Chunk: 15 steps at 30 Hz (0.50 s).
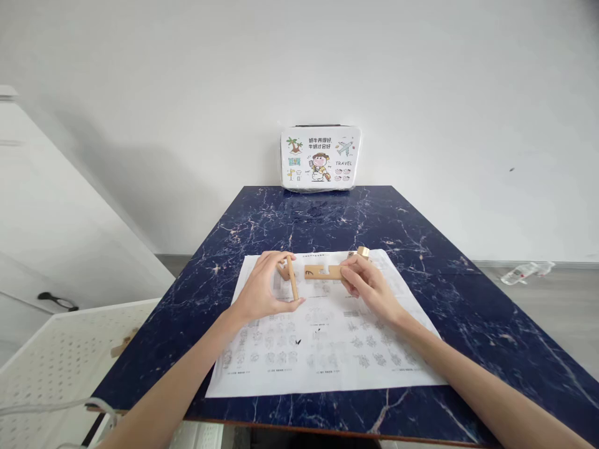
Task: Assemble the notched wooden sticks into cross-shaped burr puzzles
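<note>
My left hand [264, 290] is closed on a thin wooden piece [292, 279], pinched end to end between thumb and fingers so it stands nearly upright in view. In my right hand [367, 280] is a flat notched wooden piece [316, 272], gripped at its right end, with a dark mark on its left end. The two pieces are apart, a small gap between them. Behind the left fingers another wooden piece [282, 270] is partly hidden. Just beyond my right hand a wooden block [363, 252] rests at the sheet's far edge. Under both hands lies a printed paper sheet [281, 374].
The dark blue marbled table [318, 224] carries a white cartoon-printed case [321, 158] against the wall. To the left stands a white perforated surface [42, 349] with a cable [56, 408]. A crumpled clear plastic item [524, 272] lies on the floor at right.
</note>
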Tool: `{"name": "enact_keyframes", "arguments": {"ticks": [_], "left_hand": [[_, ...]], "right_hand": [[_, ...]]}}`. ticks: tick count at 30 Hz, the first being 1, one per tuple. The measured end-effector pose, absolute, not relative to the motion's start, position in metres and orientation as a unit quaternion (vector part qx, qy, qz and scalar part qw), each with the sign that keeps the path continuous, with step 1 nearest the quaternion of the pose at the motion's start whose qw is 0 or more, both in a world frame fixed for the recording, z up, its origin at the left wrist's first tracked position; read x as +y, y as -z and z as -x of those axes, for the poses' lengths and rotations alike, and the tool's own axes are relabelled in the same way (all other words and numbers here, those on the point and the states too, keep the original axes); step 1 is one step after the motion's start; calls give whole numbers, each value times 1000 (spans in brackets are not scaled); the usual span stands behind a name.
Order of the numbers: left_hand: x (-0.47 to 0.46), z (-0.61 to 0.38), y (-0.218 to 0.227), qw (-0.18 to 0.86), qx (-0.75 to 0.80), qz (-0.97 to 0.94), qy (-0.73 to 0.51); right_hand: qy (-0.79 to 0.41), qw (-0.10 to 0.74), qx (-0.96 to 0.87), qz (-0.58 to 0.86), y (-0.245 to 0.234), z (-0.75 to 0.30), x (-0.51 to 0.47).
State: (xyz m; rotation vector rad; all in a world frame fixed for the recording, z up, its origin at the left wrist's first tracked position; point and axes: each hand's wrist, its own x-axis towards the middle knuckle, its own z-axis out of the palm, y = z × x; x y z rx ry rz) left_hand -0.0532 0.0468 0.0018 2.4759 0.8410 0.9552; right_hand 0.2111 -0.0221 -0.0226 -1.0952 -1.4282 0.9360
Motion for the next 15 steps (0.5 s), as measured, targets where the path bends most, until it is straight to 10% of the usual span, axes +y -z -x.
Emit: {"name": "enact_keyframes", "arguments": {"ticks": [15], "left_hand": [[71,63,29,26,524,-809,-265]], "right_hand": [[-309,480,-566,595,37,-204,-18]]}}
